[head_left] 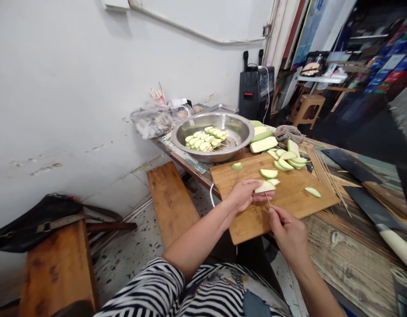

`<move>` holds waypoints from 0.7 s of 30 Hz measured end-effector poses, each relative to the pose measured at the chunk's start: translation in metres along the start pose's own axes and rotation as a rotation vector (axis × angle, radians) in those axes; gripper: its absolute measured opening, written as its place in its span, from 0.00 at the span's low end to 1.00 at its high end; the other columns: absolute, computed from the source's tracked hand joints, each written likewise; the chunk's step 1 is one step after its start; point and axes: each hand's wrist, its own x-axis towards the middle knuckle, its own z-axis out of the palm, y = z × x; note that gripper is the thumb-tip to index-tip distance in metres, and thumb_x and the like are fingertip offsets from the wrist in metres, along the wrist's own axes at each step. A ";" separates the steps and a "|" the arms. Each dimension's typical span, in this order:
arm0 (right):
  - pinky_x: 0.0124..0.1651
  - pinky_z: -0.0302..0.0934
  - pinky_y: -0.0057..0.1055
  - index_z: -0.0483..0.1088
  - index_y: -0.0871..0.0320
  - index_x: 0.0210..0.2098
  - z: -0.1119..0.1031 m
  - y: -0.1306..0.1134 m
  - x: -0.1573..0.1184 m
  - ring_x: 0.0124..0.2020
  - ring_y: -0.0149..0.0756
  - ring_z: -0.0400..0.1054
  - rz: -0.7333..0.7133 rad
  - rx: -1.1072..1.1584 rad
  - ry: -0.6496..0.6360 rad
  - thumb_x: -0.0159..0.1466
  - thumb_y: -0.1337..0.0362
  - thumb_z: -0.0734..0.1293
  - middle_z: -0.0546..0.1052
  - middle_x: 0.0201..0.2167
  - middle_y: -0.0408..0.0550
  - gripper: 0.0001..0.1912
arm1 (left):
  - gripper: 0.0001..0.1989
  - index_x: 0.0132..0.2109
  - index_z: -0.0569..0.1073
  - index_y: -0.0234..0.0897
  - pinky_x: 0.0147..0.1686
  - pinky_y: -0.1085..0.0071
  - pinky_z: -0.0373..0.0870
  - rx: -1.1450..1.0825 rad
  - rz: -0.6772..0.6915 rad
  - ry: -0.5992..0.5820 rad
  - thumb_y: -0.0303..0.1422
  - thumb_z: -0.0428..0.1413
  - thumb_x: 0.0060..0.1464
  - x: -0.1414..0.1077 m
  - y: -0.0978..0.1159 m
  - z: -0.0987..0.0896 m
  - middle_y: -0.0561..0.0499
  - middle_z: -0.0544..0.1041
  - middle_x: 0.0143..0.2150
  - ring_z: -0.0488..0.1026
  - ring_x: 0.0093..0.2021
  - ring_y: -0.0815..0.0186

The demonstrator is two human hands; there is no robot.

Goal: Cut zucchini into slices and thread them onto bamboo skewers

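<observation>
Over the near part of a wooden cutting board (249,224), my left hand (246,194) holds a pale green-edged vegetable slice (264,186) between thumb and fingers. My right hand (287,231) pinches a thin wooden skewer (268,199), whose upper end meets the lower edge of that slice. Two more slices (268,173) lie just beyond my left hand. A heap of slices (287,161) sits at the board's far edge, and a single slice (312,192) lies at its right. Skewered slices (206,138) rest in a steel basin (180,143) behind the board.
Peeled vegetable pieces (263,144) lie beyond the board. Loose skewers (325,171) and two cleavers (365,204) are on the right. Plastic bags (153,123) sit behind the basin. A wooden bench (172,198) stands left of the table; a black speaker (256,90) stands behind.
</observation>
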 end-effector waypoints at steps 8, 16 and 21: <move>0.34 0.66 0.36 0.78 0.62 0.37 0.002 0.007 0.003 0.29 0.44 0.75 -0.321 -0.340 0.102 0.61 0.57 0.61 0.81 0.33 0.58 0.18 | 0.08 0.37 0.73 0.26 0.39 0.62 0.75 -0.029 0.001 -0.037 0.26 0.51 0.57 0.002 -0.002 -0.003 0.39 0.78 0.35 0.78 0.33 0.61; 0.41 0.68 0.36 0.77 0.60 0.39 -0.012 0.003 0.001 0.33 0.41 0.76 -0.475 -0.409 0.270 0.62 0.61 0.64 0.81 0.35 0.55 0.13 | 0.12 0.44 0.75 0.30 0.43 0.66 0.71 0.094 0.251 0.022 0.32 0.58 0.54 -0.011 -0.004 0.003 0.41 0.78 0.41 0.76 0.38 0.64; 0.40 0.69 0.35 0.76 0.60 0.39 -0.013 -0.002 -0.007 0.32 0.40 0.75 -0.455 -0.362 0.291 0.63 0.61 0.64 0.81 0.34 0.54 0.13 | 0.15 0.46 0.75 0.32 0.48 0.65 0.69 0.046 0.249 -0.083 0.36 0.57 0.54 -0.027 -0.006 0.014 0.41 0.77 0.45 0.75 0.43 0.63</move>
